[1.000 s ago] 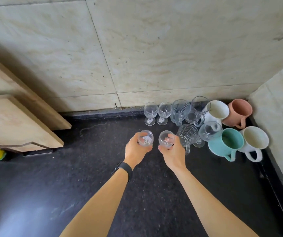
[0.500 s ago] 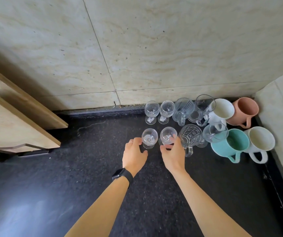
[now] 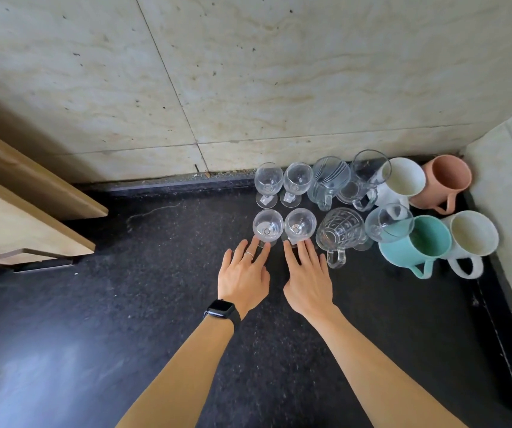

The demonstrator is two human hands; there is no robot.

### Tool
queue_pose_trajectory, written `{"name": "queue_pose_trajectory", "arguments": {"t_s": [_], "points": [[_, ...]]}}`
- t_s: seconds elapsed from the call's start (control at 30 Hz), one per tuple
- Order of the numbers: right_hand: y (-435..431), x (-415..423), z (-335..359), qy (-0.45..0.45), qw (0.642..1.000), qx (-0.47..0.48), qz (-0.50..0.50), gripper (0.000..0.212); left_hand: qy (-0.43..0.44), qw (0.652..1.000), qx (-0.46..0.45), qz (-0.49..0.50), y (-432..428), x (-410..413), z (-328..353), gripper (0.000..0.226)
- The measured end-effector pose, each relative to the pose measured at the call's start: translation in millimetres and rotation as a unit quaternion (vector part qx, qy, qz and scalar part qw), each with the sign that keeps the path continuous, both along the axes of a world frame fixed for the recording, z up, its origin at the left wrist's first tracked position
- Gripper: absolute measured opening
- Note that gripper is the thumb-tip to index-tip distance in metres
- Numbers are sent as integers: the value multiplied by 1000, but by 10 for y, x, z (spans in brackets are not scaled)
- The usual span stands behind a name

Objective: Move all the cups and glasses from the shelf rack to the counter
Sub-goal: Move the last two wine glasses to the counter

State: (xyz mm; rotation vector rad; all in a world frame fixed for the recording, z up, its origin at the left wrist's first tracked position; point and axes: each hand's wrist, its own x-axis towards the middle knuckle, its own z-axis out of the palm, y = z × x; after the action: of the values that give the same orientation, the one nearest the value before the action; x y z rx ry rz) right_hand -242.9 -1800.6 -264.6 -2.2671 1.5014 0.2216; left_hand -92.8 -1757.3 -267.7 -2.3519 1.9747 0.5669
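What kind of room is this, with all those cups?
Most likely a kitchen. A dark speckled stone counter runs into a corner of pale tiled wall, and stemmed glasses and ceramic mugs are lined up on it, near wooden boards.
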Motion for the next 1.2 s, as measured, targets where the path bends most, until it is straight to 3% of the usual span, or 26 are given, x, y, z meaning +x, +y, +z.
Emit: {"name": "queue_pose_trajectory", "arguments": {"t_s": [0.37,0.97,1.2], "points": [[-264,166,-111,-34,998,19,-47,78,-2,1000,26,-4,-432,18,-11,65],[-345,169,-55,4,1000,16,-14,84,18,999,40,6,-368,32,3,69],[-133,44,166,-32,997,64,-4,69,30,999,40,13,-190,56,153,58]]}}
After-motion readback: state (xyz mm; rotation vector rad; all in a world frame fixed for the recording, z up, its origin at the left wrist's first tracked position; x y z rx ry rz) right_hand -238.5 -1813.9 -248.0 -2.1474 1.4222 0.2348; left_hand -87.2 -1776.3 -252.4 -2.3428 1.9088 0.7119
